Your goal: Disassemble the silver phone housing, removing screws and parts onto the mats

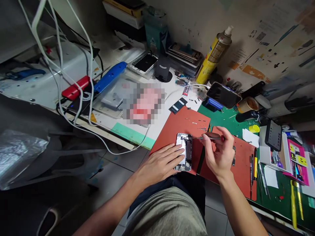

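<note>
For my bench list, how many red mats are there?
2. One mat lies under the opened phone; another mat lies right of it, below the right hand. More could be hidden.

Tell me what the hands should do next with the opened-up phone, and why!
Probably guide the screwdriver gently to the phone's upper right edge. The right hand already holds it with the tip pointing there, and the left hand lies across the phone, which may help steady it. Whether the tip touches is too small to tell.
</note>
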The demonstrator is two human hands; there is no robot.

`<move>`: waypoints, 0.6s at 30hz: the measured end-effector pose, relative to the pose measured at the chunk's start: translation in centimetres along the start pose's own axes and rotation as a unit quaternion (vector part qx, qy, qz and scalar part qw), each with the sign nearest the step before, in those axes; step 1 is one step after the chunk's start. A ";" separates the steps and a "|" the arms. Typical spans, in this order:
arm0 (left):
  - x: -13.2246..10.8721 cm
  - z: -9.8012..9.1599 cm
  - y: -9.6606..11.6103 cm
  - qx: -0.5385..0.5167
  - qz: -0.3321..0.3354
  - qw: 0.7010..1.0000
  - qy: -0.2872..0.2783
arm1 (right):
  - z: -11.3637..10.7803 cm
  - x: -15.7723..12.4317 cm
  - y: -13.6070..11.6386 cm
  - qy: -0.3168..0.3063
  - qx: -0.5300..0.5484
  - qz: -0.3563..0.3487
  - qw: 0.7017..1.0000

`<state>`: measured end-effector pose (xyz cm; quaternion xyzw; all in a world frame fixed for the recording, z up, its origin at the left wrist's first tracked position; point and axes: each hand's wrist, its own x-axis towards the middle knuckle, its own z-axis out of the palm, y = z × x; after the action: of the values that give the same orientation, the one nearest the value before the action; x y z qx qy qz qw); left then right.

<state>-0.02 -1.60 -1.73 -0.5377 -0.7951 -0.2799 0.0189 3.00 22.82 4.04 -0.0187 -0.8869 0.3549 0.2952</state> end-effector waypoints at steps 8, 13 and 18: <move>-0.3 0.1 -0.3 -0.002 0.006 1.000 -0.003 | 1.8 1.0 0.7 -0.045 -0.043 0.006 0.998; -0.3 0.4 -0.4 -0.004 0.006 1.000 0.006 | 2.0 1.0 0.8 -0.059 -0.043 0.005 0.997; -0.3 0.3 -0.4 -0.007 0.003 1.000 0.009 | 2.1 1.1 0.7 -0.056 -0.048 0.003 0.997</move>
<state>-0.12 -1.76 -2.26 -0.5379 -0.7913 -0.2897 0.0232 0.88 22.30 2.95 -0.0157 -0.9180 0.3137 0.2422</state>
